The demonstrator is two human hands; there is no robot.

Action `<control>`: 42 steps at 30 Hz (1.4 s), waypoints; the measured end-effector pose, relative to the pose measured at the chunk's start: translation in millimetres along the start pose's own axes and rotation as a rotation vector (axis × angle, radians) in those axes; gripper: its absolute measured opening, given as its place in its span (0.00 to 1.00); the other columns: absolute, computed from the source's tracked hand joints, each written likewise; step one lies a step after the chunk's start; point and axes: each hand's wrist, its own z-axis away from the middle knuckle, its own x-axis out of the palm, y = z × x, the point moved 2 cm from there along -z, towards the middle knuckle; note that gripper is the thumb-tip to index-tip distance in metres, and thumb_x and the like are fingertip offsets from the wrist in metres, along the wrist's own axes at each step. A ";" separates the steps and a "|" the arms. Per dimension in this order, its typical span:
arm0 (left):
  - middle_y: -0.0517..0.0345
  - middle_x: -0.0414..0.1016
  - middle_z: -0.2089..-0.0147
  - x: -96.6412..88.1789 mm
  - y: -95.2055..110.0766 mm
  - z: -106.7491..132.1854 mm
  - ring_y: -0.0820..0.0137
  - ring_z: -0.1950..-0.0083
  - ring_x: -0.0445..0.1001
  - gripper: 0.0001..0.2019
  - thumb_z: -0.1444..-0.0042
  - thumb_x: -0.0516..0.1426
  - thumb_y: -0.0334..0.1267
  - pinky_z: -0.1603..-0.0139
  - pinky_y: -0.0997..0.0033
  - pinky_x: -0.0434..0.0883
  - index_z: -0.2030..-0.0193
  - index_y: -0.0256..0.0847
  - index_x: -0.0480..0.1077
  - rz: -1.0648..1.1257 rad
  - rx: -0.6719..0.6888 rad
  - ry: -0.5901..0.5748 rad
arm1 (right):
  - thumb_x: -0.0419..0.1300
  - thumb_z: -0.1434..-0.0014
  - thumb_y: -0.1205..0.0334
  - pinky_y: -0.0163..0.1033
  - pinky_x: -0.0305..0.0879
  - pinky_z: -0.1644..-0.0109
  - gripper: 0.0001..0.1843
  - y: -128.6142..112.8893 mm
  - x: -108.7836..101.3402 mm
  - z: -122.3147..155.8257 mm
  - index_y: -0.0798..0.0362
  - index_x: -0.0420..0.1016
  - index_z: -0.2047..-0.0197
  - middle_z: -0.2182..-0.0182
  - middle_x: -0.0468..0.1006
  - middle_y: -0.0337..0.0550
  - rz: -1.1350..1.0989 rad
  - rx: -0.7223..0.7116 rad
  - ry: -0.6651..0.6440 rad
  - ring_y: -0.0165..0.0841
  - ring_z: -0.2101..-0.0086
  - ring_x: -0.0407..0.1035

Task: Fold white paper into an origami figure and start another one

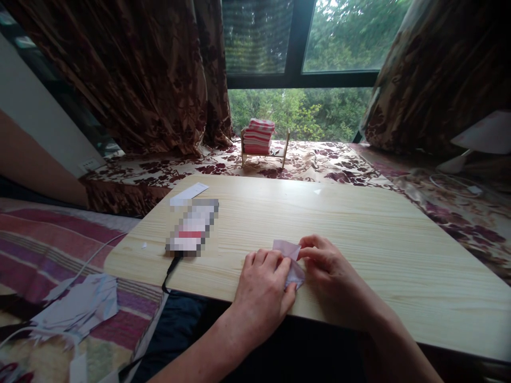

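A small pale pink folded paper [288, 256] lies near the front edge of the light wooden table [359, 234]. My left hand [261, 290] rests flat on the paper's lower left part, fingers pressed down on it. My right hand [329, 268] pinches the paper's right corner between thumb and forefinger. Most of the paper is hidden under my fingers.
A blurred phone-like object [192, 227] with a black cable [170, 271] lies on the table's left, a white paper slip [188, 193] behind it. A small wooden rack with striped cloth [259, 138] stands by the window. Paper scraps [80, 306] lie on the striped blanket at left.
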 end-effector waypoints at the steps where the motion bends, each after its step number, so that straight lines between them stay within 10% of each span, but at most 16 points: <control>1: 0.52 0.70 0.49 0.3 0.0 0.2 0.58 0.49 0.64 0.16 0.42 0.55 0.40 0.46 0.54 0.64 0.48 0.40 0.67 0.001 -0.001 -0.001 | 0.51 0.50 0.76 0.45 0.65 0.54 0.17 -1.2 -0.1 0.5 0.49 0.77 0.68 0.61 0.74 0.45 0.016 -0.010 0.006 0.37 0.59 0.68; 14: 0.51 0.70 0.48 -0.5 0.5 0.6 0.59 0.48 0.64 0.15 0.41 0.53 0.38 0.45 0.54 0.63 0.47 0.39 0.67 0.017 -0.015 -0.004 | 0.58 0.43 0.61 0.48 0.62 0.52 0.06 -25.4 -1.0 10.3 0.50 0.76 0.65 0.57 0.74 0.47 0.168 0.038 0.012 0.40 0.56 0.67; 28: 0.51 0.72 0.53 -12.4 -32.0 -2.1 0.58 0.50 0.67 0.10 0.48 0.60 0.38 0.47 0.54 0.63 0.58 0.39 0.72 0.006 -0.324 0.206 | 0.57 0.40 0.60 0.47 0.57 0.54 0.09 -39.5 4.9 14.5 0.49 0.78 0.62 0.61 0.76 0.46 0.342 0.063 0.129 0.40 0.59 0.67; 42: 0.56 0.73 0.58 -4.3 -25.8 -7.7 0.62 0.52 0.67 0.03 0.48 0.60 0.32 0.47 0.57 0.61 0.66 0.41 0.70 0.084 -0.275 0.221 | 0.55 0.40 0.63 0.43 0.58 0.56 0.07 -42.2 12.1 9.9 0.50 0.73 0.68 0.63 0.76 0.44 0.248 0.083 0.163 0.38 0.61 0.67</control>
